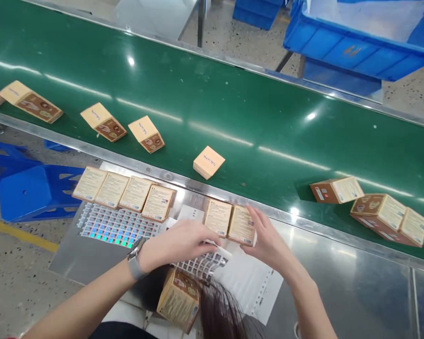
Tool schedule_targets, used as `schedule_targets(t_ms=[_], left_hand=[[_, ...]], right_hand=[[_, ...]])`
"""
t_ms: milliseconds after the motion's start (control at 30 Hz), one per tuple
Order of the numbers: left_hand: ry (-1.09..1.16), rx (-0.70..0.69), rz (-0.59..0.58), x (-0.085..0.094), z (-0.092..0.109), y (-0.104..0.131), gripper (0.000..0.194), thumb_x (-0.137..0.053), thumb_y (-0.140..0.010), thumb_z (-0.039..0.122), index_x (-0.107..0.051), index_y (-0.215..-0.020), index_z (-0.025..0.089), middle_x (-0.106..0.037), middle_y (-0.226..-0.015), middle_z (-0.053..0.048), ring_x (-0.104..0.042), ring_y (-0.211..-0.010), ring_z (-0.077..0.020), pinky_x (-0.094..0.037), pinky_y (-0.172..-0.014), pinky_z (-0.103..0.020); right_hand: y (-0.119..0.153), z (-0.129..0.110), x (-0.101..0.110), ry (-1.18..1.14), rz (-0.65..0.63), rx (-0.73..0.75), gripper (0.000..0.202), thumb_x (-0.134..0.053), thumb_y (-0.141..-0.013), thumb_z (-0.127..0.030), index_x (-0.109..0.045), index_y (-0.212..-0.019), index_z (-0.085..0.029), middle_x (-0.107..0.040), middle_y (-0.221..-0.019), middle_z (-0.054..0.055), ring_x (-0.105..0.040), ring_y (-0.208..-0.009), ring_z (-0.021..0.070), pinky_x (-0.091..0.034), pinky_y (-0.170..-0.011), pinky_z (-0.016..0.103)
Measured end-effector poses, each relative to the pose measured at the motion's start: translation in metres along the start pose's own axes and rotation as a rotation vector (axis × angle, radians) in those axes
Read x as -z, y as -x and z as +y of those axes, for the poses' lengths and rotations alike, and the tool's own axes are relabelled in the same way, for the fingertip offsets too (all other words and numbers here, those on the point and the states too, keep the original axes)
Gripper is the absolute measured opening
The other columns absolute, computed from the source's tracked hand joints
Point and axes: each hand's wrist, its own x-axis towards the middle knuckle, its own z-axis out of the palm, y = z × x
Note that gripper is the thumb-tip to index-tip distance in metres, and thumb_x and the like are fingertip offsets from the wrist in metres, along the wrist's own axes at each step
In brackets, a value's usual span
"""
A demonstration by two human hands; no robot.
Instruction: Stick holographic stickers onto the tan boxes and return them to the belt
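Note:
My left hand [183,242], with a grey-banded watch on its wrist, is closed in a pinch over a sheet of small stickers [201,266]. Its fingertips lie at the sheet's upper edge. My right hand [266,240] grips the right end of a small tan carton [240,226], fingers at the back corner and thumb near the front. Touching that carton on the left is a second one [218,216], also with its printed face up. Beneath my hands lies white backing paper [249,278]. Another brown carton [180,299] sits close to my body, partly hidden by hair.
Several cartons [129,193] form a row at the left, above a shiny sticker sheet [118,226]. Beyond the steel table [325,292] runs a green conveyor belt [247,113] carrying scattered cartons [208,162]. A blue stool [24,193] stands left; a blue bin [360,42] is far right.

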Motion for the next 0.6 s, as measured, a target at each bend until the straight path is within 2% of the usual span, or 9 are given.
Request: schedule_targets(t_ms=[67,167,233,300,400,467,533,600], left_hand=[[0.023,0.043,0.069,0.011,-0.001,0.009,0.018,-0.052,-0.097,0.027,-0.069,-0.098,0.022,-0.074,-0.087,0.0,-0.067,-0.077,-0.0157,-0.04,-0.065,-0.024],[0.039,0.163,0.1,0.024,-0.005,0.017,0.015,-0.053,-0.093,0.029,-0.065,-0.097,0.021,-0.068,-0.076,0.002,-0.059,-0.065,-0.0138,-0.035,-0.06,-0.024],[0.072,0.233,0.103,0.026,-0.009,0.02,0.012,-0.06,-0.084,0.026,-0.061,-0.094,0.02,-0.064,-0.078,0.002,-0.055,-0.065,-0.0136,-0.034,-0.06,-0.024],[0.133,0.262,0.117,0.024,-0.012,0.021,0.015,-0.063,-0.078,0.022,-0.058,-0.091,0.019,-0.063,-0.081,0.001,-0.055,-0.071,-0.0147,-0.035,-0.062,-0.024],[0.238,0.265,0.135,0.019,-0.016,0.022,0.007,-0.062,-0.081,0.023,-0.058,-0.084,0.019,-0.061,-0.078,0.002,-0.056,-0.072,-0.0148,-0.036,-0.064,-0.024],[0.289,0.261,0.139,0.018,-0.016,0.023,0.01,-0.059,-0.086,0.026,-0.06,-0.078,0.018,-0.06,-0.07,0.003,-0.054,-0.066,-0.0133,-0.035,-0.063,-0.024],[0.312,0.247,0.148,0.021,-0.017,0.025,0.014,-0.058,-0.089,0.027,-0.062,-0.078,0.019,-0.06,-0.065,0.004,-0.052,-0.061,-0.0115,-0.033,-0.06,-0.024],[0.303,0.235,0.175,0.026,-0.017,0.027,0.015,-0.059,-0.09,0.028,-0.065,-0.08,0.019,-0.06,-0.064,0.005,-0.05,-0.058,-0.0105,-0.032,-0.059,-0.023]], right_hand=[[-0.009,0.013,0.014,0.039,0.04,-0.038,0.094,-0.068,-0.07,-0.032,-0.021,-0.152,-0.028,-0.043,-0.143,0.014,-0.046,-0.131,0.0343,-0.043,-0.105,0.054],[-0.033,0.023,0.034,0.142,0.197,-0.189,0.096,-0.066,-0.076,-0.051,-0.021,-0.152,-0.016,-0.033,-0.149,0.023,-0.033,-0.139,0.0418,-0.034,-0.109,0.061],[-0.056,0.015,0.038,0.152,0.269,-0.216,0.096,-0.063,-0.077,-0.062,-0.023,-0.15,-0.013,-0.028,-0.152,0.025,-0.025,-0.142,0.0436,-0.029,-0.11,0.064],[-0.082,-0.004,0.031,0.076,0.249,-0.146,0.095,-0.061,-0.078,-0.065,-0.023,-0.15,-0.016,-0.027,-0.154,0.022,-0.025,-0.144,0.0393,-0.029,-0.113,0.06],[-0.121,-0.035,0.01,-0.112,0.215,-0.027,0.098,-0.067,-0.074,-0.063,-0.023,-0.15,-0.018,-0.032,-0.152,0.019,-0.033,-0.141,0.033,-0.035,-0.112,0.053],[-0.142,-0.046,-0.001,-0.242,0.231,-0.037,0.094,-0.071,-0.068,-0.06,-0.033,-0.144,-0.018,-0.041,-0.145,0.018,-0.044,-0.133,0.0323,-0.043,-0.105,0.051],[-0.16,-0.045,-0.005,-0.386,0.178,-0.09,0.084,-0.073,-0.065,-0.057,-0.045,-0.134,-0.02,-0.053,-0.134,0.016,-0.055,-0.121,0.0304,-0.05,-0.097,0.047],[-0.175,-0.037,-0.003,-0.517,0.059,-0.15,0.075,-0.073,-0.065,-0.057,-0.052,-0.128,-0.022,-0.06,-0.127,0.013,-0.06,-0.112,0.0282,-0.052,-0.093,0.046]])
